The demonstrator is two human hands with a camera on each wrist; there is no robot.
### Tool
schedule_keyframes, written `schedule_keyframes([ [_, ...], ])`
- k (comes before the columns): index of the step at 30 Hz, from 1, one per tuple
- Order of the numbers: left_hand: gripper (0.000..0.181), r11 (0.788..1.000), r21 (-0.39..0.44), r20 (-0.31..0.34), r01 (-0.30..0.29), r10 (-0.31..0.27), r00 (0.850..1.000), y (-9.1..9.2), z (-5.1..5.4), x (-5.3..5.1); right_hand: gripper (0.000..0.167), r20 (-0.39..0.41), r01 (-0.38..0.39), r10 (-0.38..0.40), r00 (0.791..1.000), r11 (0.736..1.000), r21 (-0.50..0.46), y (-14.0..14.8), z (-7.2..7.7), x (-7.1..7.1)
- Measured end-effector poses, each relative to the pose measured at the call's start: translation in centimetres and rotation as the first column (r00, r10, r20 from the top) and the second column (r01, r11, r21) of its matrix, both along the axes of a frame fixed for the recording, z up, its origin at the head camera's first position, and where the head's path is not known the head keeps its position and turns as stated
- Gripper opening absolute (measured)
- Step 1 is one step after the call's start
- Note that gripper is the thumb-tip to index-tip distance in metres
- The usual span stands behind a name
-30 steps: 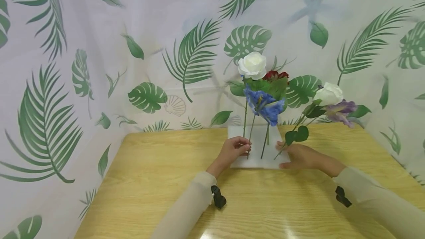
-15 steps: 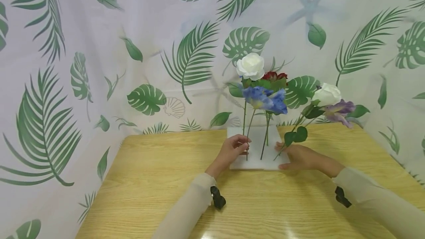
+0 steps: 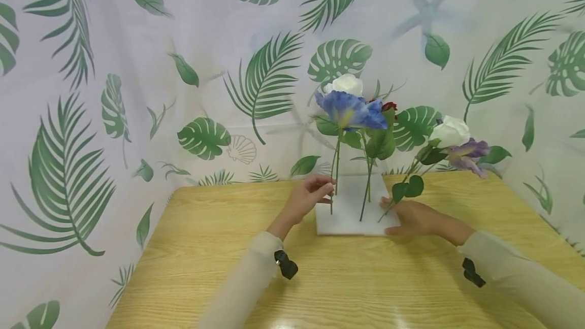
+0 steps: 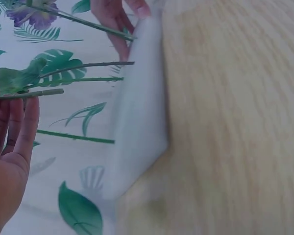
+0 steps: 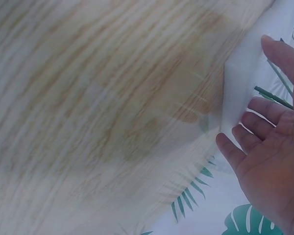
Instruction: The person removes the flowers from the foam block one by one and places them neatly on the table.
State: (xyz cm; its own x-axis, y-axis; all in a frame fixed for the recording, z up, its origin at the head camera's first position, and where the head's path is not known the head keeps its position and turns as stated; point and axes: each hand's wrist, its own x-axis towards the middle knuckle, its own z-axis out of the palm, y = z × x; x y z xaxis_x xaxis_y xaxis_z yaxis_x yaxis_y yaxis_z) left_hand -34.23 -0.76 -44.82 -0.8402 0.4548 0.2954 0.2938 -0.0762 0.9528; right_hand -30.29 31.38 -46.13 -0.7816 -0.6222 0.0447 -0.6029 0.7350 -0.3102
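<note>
My left hand [image 3: 301,199] pinches the stem of a blue artificial flower [image 3: 351,111] between thumb and fingers. In the left wrist view the stem's lower end [image 4: 54,92] hangs apart from the white foam block [image 4: 142,98]. Spread fingers of my right hand [image 3: 417,217] touch the block's right side, with the thumb at its near corner. Stems stand in the foam: a white rose [image 3: 347,84] behind the blue bloom, a red flower [image 3: 390,108] partly hidden, and on the right, leaning outward, another white rose [image 3: 451,131] and a purple flower [image 3: 469,156].
The foam lies near the back of a wood-grain table [image 3: 237,258]. Behind it hangs a pale curtain [image 3: 274,156] printed with green leaves. Black wrist cameras are strapped to both sleeves.
My left hand has shifted left with the blue flower. Its bloom has risen and turned, now covering part of the left white rose. The right hand has stayed at the foam.
</note>
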Motion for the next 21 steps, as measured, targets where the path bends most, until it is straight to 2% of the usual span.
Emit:
schedule_keyframes([
  [5,0.026,1.000,-0.013,-0.049,-0.019,0.019,0.999,-2.1,1.8,0.2,0.066,-0.004,-0.009,0.009,1.000,1.000,-0.009,-0.1,0.2,-0.2],
  [11,0.024,0.998,0.003,-0.064,-0.060,0.060,0.996,-4.4,3.3,0.5,0.062,-0.002,0.009,-0.009,1.000,1.000,-0.001,-0.2,0.1,-0.4],
  [15,0.023,0.997,-0.003,-0.106,-0.083,0.082,0.991,-6.0,4.1,0.7,0.057,0.004,0.017,-0.017,1.000,1.000,-0.005,-0.2,0.0,-0.3],
  [21,0.021,0.994,0.014,-0.170,-0.112,0.113,0.979,-7.9,5.6,1.2,0.064,-0.027,0.009,-0.009,1.000,1.000,0.009,-0.2,0.0,-0.2],
])
